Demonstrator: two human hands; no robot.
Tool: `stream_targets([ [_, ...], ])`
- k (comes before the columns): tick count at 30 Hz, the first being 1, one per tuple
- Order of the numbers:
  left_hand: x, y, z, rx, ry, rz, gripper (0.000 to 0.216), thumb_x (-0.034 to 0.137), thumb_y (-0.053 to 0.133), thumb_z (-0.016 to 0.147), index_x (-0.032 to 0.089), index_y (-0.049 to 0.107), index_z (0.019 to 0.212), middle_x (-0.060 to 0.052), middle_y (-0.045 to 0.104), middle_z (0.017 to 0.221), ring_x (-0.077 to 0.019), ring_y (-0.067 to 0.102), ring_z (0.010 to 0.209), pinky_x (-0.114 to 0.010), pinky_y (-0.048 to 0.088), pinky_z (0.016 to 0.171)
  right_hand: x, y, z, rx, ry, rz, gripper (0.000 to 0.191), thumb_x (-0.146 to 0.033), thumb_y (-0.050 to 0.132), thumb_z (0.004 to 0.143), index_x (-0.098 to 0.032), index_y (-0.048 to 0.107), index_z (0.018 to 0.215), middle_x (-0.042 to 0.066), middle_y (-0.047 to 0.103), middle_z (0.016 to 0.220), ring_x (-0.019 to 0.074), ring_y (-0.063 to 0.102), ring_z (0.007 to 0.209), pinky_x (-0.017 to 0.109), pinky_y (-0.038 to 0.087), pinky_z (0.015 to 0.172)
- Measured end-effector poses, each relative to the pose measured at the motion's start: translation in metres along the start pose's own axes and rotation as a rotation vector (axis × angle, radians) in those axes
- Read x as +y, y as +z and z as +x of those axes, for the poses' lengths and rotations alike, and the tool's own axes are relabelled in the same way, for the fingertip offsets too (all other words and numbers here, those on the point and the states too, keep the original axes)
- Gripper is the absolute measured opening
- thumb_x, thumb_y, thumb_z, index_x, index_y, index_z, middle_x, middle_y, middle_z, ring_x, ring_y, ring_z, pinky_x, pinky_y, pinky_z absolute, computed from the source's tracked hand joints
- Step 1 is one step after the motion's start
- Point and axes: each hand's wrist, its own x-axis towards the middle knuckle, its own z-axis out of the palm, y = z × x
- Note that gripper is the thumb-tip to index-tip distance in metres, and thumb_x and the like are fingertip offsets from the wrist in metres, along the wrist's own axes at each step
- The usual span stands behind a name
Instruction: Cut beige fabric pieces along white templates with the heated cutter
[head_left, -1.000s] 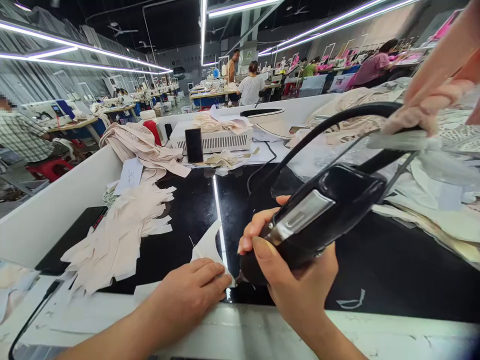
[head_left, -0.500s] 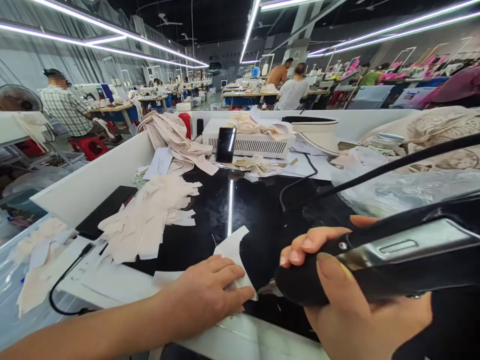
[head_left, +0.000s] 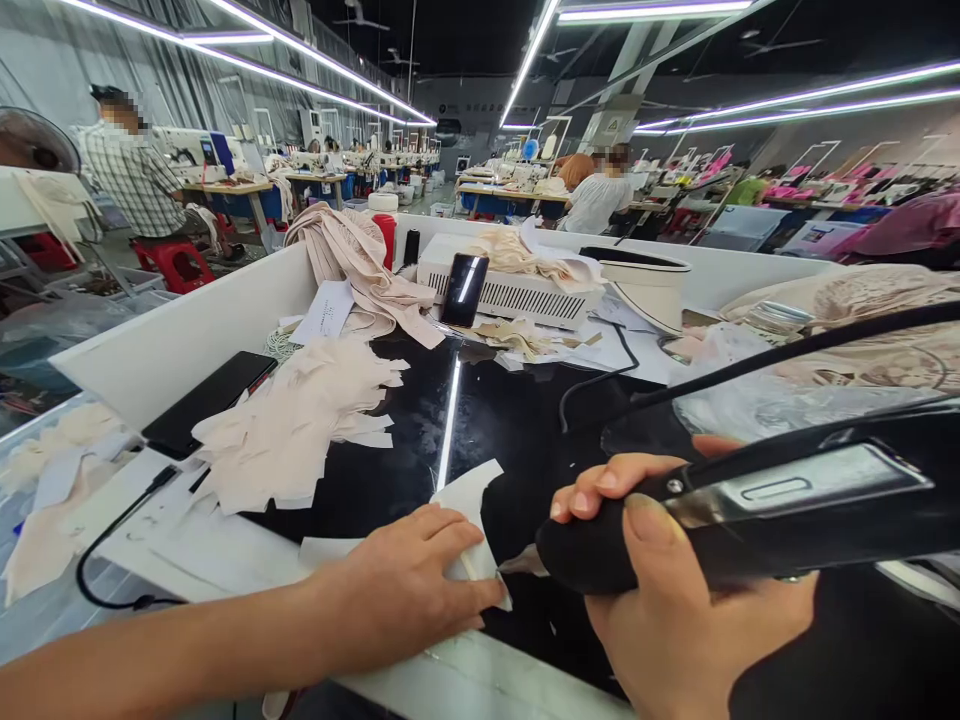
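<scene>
My left hand (head_left: 409, 590) lies flat with fingers stretched out, pressing a pale fabric piece (head_left: 469, 510) onto the glossy black table (head_left: 517, 420). My right hand (head_left: 675, 600) is wrapped round a black handheld cutting tool (head_left: 750, 510) with a silver plate. The tool's metal tip (head_left: 517, 563) touches the fabric's edge just beside my left fingertips. A black cable (head_left: 787, 350) runs from the tool up to the right.
A heap of cut beige pieces (head_left: 292, 420) lies left of the fabric, a black phone (head_left: 206, 400) beside it. Farther back stand a white box (head_left: 517, 285) with a phone (head_left: 465, 290) leaning on it, draped cloth (head_left: 360, 270) and a white bowl (head_left: 649, 290). Other people sit at distant tables.
The view has shifted left and nearer. The tool has come down, and its tip now meets the fabric edge. My left hand keeps pressing the piece.
</scene>
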Motion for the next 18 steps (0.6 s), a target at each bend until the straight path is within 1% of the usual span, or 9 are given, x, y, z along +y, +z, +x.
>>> stream_targets([
  [2, 0.0, 0.0, -0.001, 0.017, -0.012, -0.004, 0.02, 0.031, 0.073, 0.123, 0.025, 0.082, 0.14, -0.015, 0.08, 0.135, -0.0285, 0.079, 0.128, -0.044, 0.068, 0.119, -0.001, 0.001, 0.0, -0.01, -0.002, -0.005, 0.044, -0.02, 0.101, 0.087, -0.032, 0.078, 0.122, -0.007, 0.08, 0.08, 0.0174, 0.074, 0.057, 0.03, 0.068, 0.052],
  [5, 0.0, 0.001, -0.003, 0.034, -0.026, -0.008, 0.021, 0.036, 0.073, 0.124, 0.029, 0.083, 0.141, -0.014, 0.079, 0.142, -0.0298, 0.077, 0.136, -0.05, 0.068, 0.123, -0.002, 0.003, 0.001, -0.008, -0.003, -0.018, 0.042, -0.017, 0.099, 0.088, -0.031, 0.077, 0.121, -0.007, 0.08, 0.079, 0.0174, 0.074, 0.056, 0.029, 0.067, 0.051],
  [8, 0.0, 0.002, -0.005, 0.028, -0.032, -0.014, 0.022, 0.038, 0.071, 0.125, 0.031, 0.084, 0.141, -0.014, 0.079, 0.146, -0.0303, 0.077, 0.139, -0.051, 0.068, 0.124, 0.001, 0.004, 0.002, 0.013, -0.02, -0.011, 0.044, -0.017, 0.099, 0.086, -0.031, 0.077, 0.121, -0.008, 0.08, 0.079, 0.0177, 0.073, 0.055, 0.031, 0.068, 0.051],
  [11, -0.001, 0.003, -0.006, 0.007, -0.033, -0.022, 0.023, 0.038, 0.073, 0.124, 0.031, 0.085, 0.143, -0.015, 0.078, 0.149, -0.0302, 0.076, 0.141, -0.052, 0.066, 0.126, 0.008, 0.005, 0.004, 0.033, -0.044, -0.012, 0.046, -0.02, 0.1, 0.086, -0.032, 0.076, 0.123, -0.008, 0.079, 0.079, 0.018, 0.072, 0.055, 0.032, 0.067, 0.051],
  [14, -0.002, 0.002, -0.005, -0.029, -0.041, -0.036, 0.025, 0.036, 0.077, 0.122, 0.031, 0.085, 0.145, -0.015, 0.076, 0.152, -0.0311, 0.074, 0.142, -0.052, 0.064, 0.128, 0.012, 0.006, 0.005, 0.022, -0.044, -0.03, 0.047, -0.026, 0.103, 0.088, -0.032, 0.074, 0.125, -0.009, 0.077, 0.079, 0.0182, 0.071, 0.056, 0.033, 0.066, 0.053],
  [18, 0.0, 0.003, -0.004, -0.045, -0.052, -0.04, 0.027, 0.036, 0.08, 0.12, 0.031, 0.082, 0.146, -0.015, 0.076, 0.152, -0.0317, 0.075, 0.142, -0.054, 0.065, 0.127, 0.011, 0.009, 0.004, 0.021, -0.02, -0.06, 0.047, -0.031, 0.104, 0.088, -0.032, 0.072, 0.122, -0.008, 0.076, 0.078, 0.0184, 0.07, 0.055, 0.033, 0.065, 0.053],
])
